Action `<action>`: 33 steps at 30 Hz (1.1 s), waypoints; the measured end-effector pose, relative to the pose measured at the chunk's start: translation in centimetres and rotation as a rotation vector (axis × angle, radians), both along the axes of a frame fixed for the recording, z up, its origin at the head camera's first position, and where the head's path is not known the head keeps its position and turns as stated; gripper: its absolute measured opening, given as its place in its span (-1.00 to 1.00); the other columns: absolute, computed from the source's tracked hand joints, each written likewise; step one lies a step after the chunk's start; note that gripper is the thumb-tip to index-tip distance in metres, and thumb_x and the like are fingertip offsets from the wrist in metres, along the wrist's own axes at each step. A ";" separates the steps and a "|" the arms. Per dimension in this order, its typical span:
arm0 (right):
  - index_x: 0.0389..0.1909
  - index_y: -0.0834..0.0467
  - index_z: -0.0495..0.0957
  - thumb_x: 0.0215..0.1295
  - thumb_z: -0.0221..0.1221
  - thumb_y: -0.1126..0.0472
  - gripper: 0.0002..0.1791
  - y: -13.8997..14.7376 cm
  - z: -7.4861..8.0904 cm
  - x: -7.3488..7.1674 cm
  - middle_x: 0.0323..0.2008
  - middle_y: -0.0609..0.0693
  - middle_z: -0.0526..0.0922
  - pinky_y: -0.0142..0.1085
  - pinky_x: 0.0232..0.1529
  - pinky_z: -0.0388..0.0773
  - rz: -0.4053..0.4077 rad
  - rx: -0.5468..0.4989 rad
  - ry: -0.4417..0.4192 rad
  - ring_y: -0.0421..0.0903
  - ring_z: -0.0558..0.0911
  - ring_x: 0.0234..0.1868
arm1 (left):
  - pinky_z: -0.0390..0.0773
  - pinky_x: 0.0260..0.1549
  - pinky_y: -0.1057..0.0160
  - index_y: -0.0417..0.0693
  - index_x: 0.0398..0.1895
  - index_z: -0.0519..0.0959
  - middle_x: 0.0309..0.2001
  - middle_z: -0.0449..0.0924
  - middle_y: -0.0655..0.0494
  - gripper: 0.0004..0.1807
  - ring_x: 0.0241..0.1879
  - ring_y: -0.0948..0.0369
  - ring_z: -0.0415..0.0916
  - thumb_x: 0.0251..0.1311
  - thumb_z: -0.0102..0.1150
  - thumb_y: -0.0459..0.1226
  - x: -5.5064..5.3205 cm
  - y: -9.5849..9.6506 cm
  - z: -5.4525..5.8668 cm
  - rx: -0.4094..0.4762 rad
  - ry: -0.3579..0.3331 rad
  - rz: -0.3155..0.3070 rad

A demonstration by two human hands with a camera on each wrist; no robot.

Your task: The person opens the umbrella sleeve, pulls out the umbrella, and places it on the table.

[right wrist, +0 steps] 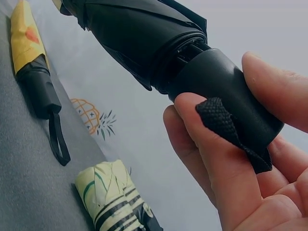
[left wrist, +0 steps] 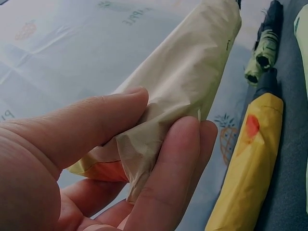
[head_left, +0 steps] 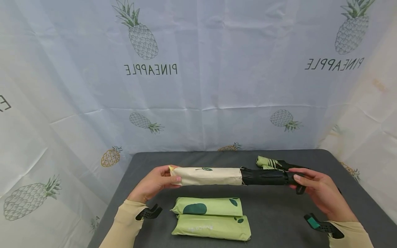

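One umbrella is in your grip: your left hand pinches its cream sleeve, your right hand holds its handle; two green sleeves lie nearer you.

We see a pineapple-printed curtain hanging behind the dark grey table, where one light-green pouch lies alongside a second green pouch. Farther back, we spot a yellow-covered umbrella and a striped green-and-black bundle.

Left hand pinching, right hand gripping; well apart, roughly level, both angled inward.
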State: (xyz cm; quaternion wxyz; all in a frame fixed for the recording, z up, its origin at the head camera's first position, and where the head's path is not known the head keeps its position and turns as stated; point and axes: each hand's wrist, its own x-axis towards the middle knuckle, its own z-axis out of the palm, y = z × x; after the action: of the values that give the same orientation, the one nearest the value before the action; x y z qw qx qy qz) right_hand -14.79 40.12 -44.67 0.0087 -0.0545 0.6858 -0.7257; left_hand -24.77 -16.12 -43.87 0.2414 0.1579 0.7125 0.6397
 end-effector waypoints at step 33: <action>0.14 -0.29 0.73 0.72 0.08 0.26 -0.62 7.4 -2.2 3.0 0.17 -0.51 0.52 -0.40 -0.06 0.76 -0.160 0.153 -0.181 -0.45 0.76 -0.06 | 0.74 0.20 -0.06 -0.39 0.44 0.46 0.13 0.72 -0.10 -0.37 0.08 0.09 0.76 0.44 0.42 -0.23 -0.3 -1.0 -2.2 -0.056 -0.027 0.007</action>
State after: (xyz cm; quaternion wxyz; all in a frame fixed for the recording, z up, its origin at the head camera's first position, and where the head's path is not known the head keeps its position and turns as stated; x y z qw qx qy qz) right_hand -11.81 47.53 -46.90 0.0168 0.0666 0.7378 -0.6715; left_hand -25.12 -17.15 -46.05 0.2528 0.1399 0.7275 0.6223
